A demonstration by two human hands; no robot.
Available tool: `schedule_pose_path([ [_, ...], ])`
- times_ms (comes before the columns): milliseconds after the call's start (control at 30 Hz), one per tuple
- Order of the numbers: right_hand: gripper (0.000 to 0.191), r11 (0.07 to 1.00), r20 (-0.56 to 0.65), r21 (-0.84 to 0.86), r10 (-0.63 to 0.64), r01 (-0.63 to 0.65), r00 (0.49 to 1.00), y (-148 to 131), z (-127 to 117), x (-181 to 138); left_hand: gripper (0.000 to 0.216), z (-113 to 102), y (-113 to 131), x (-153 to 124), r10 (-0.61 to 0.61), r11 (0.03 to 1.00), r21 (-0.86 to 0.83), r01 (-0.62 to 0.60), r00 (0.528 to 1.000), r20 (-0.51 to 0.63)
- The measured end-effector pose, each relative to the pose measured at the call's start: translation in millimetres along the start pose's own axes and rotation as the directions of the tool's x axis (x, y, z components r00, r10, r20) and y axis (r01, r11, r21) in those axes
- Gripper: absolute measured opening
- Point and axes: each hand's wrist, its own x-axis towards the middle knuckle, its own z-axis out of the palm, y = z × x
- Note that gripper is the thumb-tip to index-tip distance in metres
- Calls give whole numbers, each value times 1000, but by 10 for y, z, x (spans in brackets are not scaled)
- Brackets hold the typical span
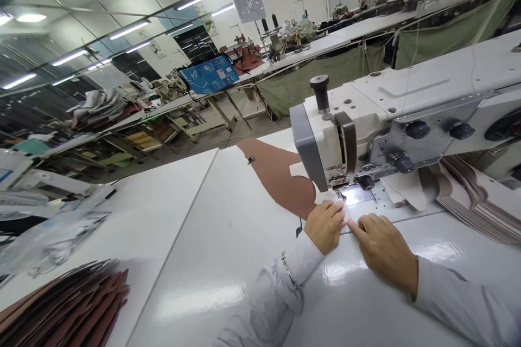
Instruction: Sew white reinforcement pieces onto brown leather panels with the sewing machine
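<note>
My left hand (324, 225) and my right hand (382, 246) rest side by side on the white table (228, 260), right in front of the needle area of a white sewing machine (366, 124). Their fingertips press down on a small white piece (340, 199) lit by the machine's lamp. Left fingers are curled together on it; right fingers lie pressed flat. A brown leather piece (280, 176) trails out to the left behind the left hand.
A stack of brown cut pieces (69, 309) lies at the near left edge. More layered pieces (468, 195) sit right of the needle. Clear plastic wrapping (52, 233) lies at left. Other work tables and machines fill the hall behind.
</note>
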Motion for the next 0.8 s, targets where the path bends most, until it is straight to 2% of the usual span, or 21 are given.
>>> schedule_pose_path([
  [533, 32, 999, -31, 48, 0, 1, 1000, 12, 9, 3, 18, 27, -45, -23, -5, 1000, -20, 5, 1000, -18],
  [800, 32, 998, -140, 63, -21, 30, 990, 58, -43, 15, 20, 19, -27, -19, -12, 1000, 13, 12, 1000, 14],
])
